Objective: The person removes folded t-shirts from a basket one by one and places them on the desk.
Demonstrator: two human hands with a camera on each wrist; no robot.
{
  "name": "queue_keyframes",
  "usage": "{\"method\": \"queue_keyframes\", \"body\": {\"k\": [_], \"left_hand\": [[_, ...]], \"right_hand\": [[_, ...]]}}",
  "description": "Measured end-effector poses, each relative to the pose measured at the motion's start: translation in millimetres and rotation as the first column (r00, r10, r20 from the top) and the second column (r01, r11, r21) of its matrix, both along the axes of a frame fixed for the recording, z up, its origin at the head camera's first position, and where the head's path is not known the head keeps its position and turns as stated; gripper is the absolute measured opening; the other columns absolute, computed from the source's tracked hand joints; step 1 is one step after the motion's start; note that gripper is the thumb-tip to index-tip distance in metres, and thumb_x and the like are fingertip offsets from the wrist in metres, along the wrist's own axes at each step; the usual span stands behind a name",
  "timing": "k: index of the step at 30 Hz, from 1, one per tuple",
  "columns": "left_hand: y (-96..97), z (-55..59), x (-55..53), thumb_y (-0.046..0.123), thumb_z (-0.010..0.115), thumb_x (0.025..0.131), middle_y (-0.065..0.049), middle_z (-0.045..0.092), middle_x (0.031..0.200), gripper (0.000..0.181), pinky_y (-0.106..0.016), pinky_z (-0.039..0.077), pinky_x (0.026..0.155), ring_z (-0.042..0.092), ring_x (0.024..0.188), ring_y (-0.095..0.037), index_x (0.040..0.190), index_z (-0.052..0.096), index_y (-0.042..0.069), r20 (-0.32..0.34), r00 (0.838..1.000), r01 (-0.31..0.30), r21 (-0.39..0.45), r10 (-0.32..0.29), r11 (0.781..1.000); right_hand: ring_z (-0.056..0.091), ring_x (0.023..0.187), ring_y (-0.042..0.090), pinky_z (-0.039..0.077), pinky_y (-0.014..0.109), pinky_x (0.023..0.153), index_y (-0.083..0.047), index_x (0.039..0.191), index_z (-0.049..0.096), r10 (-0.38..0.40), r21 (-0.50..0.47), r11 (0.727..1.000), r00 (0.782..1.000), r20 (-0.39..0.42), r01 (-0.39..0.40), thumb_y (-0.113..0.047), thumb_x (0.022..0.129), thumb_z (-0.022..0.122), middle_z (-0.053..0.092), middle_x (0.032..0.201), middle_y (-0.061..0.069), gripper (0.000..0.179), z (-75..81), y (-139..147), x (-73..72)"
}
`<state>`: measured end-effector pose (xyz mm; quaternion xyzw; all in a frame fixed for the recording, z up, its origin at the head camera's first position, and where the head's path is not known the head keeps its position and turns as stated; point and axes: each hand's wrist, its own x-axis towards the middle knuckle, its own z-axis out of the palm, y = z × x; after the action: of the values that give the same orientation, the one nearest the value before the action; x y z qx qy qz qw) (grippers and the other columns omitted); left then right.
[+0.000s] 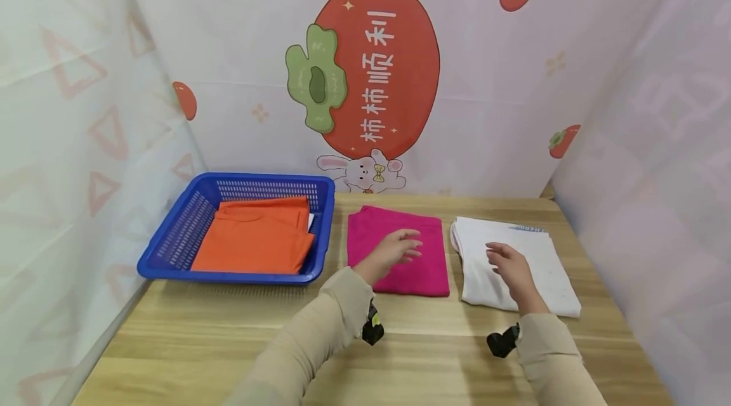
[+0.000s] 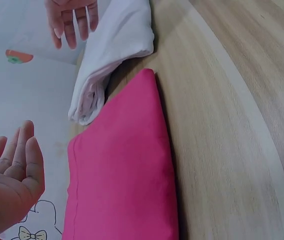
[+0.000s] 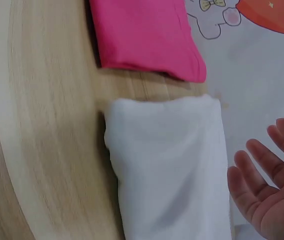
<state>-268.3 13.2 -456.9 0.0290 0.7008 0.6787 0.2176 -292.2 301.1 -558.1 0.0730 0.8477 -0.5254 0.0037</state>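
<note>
A folded magenta cloth (image 1: 422, 266), apparently a garment, lies flat on the wooden table. Over it my left hand (image 1: 393, 252) hovers with loosely bent fingers and nothing held. To the right lies a folded white garment (image 1: 542, 273) with small blue print near its far edge. My right hand (image 1: 511, 269) is raised above this white one, its fingers relaxed and holding nothing. In the left wrist view the magenta cloth (image 2: 122, 175) shows a thick folded edge beside the palm. The right wrist view has the white garment (image 3: 167, 165) next to the half-spread fingers (image 3: 269, 162).
At the left stands a blue plastic basket (image 1: 225, 277) with folded orange clothes (image 1: 251, 244) and a bit of white inside. A printed curtain (image 1: 485, 108) rises behind the wooden table (image 1: 422, 361), with more curtain on both sides. Black wrist cameras hang beneath both cuffs.
</note>
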Motion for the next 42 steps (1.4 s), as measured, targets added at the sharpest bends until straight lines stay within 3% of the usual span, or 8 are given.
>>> {"method": "queue_keyframes", "body": {"k": [3,6,10,12,17,25,30,42], "left_hand": [[-11.8,2.4,-1.1,0.014,0.046,0.089,-0.015,0.050,0.117,0.035,-0.037,0.041,0.084,0.056,0.088,-0.017,0.123,0.045,0.007,-0.001,1.000,-0.020,0.013,0.020,1.000],[-23.4,4.2,-1.5,0.013,0.045,0.090,-0.016,0.049,0.118,0.034,-0.038,0.040,0.085,0.056,0.091,-0.021,0.123,0.044,0.006,-0.009,0.999,-0.046,0.031,0.047,0.998],[-37.5,5.4,0.1,0.011,0.042,0.090,-0.018,0.047,0.120,0.035,-0.040,0.038,0.087,0.054,0.096,-0.025,0.125,0.042,0.005,-0.031,0.996,-0.077,0.058,0.079,0.995],[-44.1,5.1,1.4,0.011,0.041,0.091,-0.019,0.047,0.121,0.035,-0.041,0.037,0.088,0.053,0.097,-0.027,0.125,0.041,0.004,-0.032,0.995,-0.096,0.074,0.099,0.993],[-59.3,5.6,6.5,0.012,0.040,0.091,-0.020,0.045,0.122,0.036,-0.043,0.036,0.089,0.054,0.097,-0.027,0.126,0.040,0.002,-0.028,0.989,-0.141,0.094,0.144,0.985],[-82.9,18.1,21.1,0.010,0.040,0.091,-0.019,0.047,0.119,0.035,-0.043,0.034,0.090,0.050,0.100,-0.032,0.125,0.039,0.000,-0.044,0.982,-0.176,0.125,0.183,0.976],[-97.8,12.4,20.5,0.012,0.043,0.090,-0.018,0.047,0.118,0.035,-0.045,0.033,0.090,0.052,0.098,-0.028,0.123,0.042,0.003,-0.036,0.974,-0.218,0.140,0.225,0.966],[-135.8,17.0,29.6,0.015,0.042,0.090,-0.019,0.047,0.120,0.039,-0.036,0.039,0.085,0.051,0.100,-0.027,0.126,0.038,0.001,-0.072,0.966,-0.243,0.078,0.248,0.967]], "right_hand": [[0.051,0.091,0.019,0.044,0.032,0.073,-0.005,0.117,0.050,0.009,-0.080,0.997,1.000,-0.005,-0.010,-0.032,0.088,0.048,0.052,0.110,0.012,0.040,18.4,-25.1,5.3],[0.052,0.087,0.016,0.044,0.029,0.071,0.001,0.116,0.049,0.051,-0.136,0.989,0.999,-0.001,-0.051,-0.026,0.087,0.049,0.054,0.106,0.014,0.039,50.0,-52.2,18.4],[0.052,0.089,0.024,0.043,0.034,0.074,0.006,0.116,0.047,0.072,-0.188,0.980,0.997,0.023,-0.066,-0.017,0.086,0.049,0.054,0.104,0.020,0.038,83.9,-82.5,30.9],[0.050,0.093,0.028,0.042,0.037,0.078,0.006,0.116,0.047,0.066,-0.227,0.972,0.996,0.052,-0.052,-0.014,0.086,0.048,0.052,0.107,0.021,0.036,90.4,-93.4,32.2],[0.043,0.103,0.035,0.035,0.043,0.087,0.005,0.122,0.042,0.099,-0.304,0.951,0.990,0.104,-0.063,-0.011,0.089,0.043,0.043,0.119,0.024,0.037,93.3,-112.4,32.2],[0.047,0.098,0.031,0.039,0.041,0.084,0.003,0.120,0.044,0.132,-0.363,0.928,0.985,0.114,-0.082,-0.012,0.088,0.047,0.047,0.115,0.019,0.036,90.6,-138.7,35.9],[0.050,0.094,0.026,0.041,0.041,0.082,0.002,0.119,0.046,0.165,-0.398,0.911,0.980,0.111,-0.108,-0.011,0.087,0.049,0.047,0.115,0.018,0.035,92.1,-154.4,37.0],[0.047,0.100,0.034,0.040,0.045,0.083,0.002,0.120,0.045,0.251,-0.489,0.855,0.964,0.092,-0.176,-0.011,0.088,0.048,0.048,0.115,0.019,0.035,102.2,-193.1,44.2]]}}
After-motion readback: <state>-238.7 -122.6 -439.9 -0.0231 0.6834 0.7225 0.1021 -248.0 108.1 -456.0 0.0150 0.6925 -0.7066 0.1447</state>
